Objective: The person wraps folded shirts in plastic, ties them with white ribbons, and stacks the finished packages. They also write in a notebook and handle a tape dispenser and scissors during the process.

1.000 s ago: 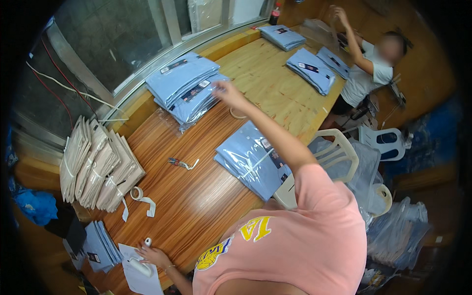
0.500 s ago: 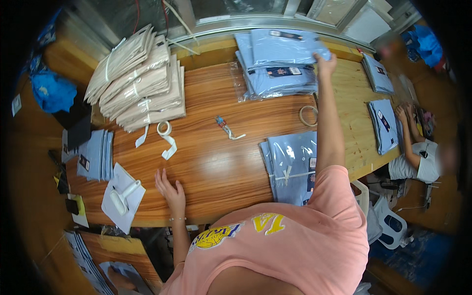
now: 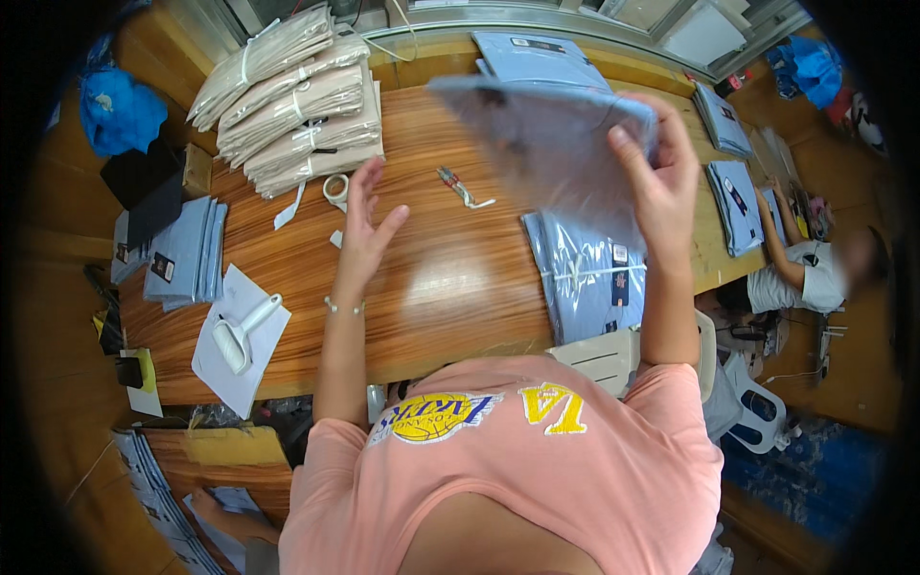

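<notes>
My right hand [image 3: 666, 182] is closed on the right edge of a folded blue garment in a clear plastic bag [image 3: 556, 144], held tilted above the table and blurred by motion. My left hand [image 3: 369, 230] is raised over the wood table [image 3: 441, 316], its fingers apart and nothing in them. Behind the held garment lies a stack of bagged blue garments [image 3: 541, 62]. Nearer me, partly under it, sits a bundle of them [image 3: 586, 283] bound with a white strip. A roll of white tape [image 3: 335, 190] lies just beyond my left hand.
Bagged beige garments [image 3: 307, 115] are piled at the back left. Mid-table is a small tool [image 3: 455, 184] with a white strip. At left, a white handled roller [image 3: 241, 335] rests on paper, near more blue garments [image 3: 187, 254]. A co-worker [image 3: 805, 273] sits at the right.
My right hand has lifted the bagged garment off the back stack and brought it nearer me. My left hand has moved up and away from me. The whole view has shifted a little.
</notes>
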A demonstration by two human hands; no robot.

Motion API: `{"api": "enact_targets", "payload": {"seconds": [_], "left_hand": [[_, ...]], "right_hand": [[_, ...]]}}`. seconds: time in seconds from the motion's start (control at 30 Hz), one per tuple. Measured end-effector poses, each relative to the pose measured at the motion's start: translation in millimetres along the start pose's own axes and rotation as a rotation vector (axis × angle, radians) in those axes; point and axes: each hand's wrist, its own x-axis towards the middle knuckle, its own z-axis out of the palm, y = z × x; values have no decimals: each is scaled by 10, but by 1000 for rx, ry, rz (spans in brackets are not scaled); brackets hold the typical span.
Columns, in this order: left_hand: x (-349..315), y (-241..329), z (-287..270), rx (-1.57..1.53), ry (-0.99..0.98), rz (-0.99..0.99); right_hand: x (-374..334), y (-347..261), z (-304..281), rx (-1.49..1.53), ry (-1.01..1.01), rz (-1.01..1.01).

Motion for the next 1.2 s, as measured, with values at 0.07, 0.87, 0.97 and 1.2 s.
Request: {"api": "enact_targets", "payload": {"seconds": [0.07,0.87,0.97,1.2], "left_hand": [[-163,-60,-84,-173,-37,-26],[-1039,-1190,214,1076,-67,-137],[-1012,-1194,218,1066,-72,-137],[-1010,-1225,197,1087,-66,-146]], "right_hand": [[-221,142,169,95,-89,292],[-1981,1828,2010,-850,-501,145],[-1972,1845,2016,-854,-504,155],[-2027,1883,2014,-856,-512,167]]}}
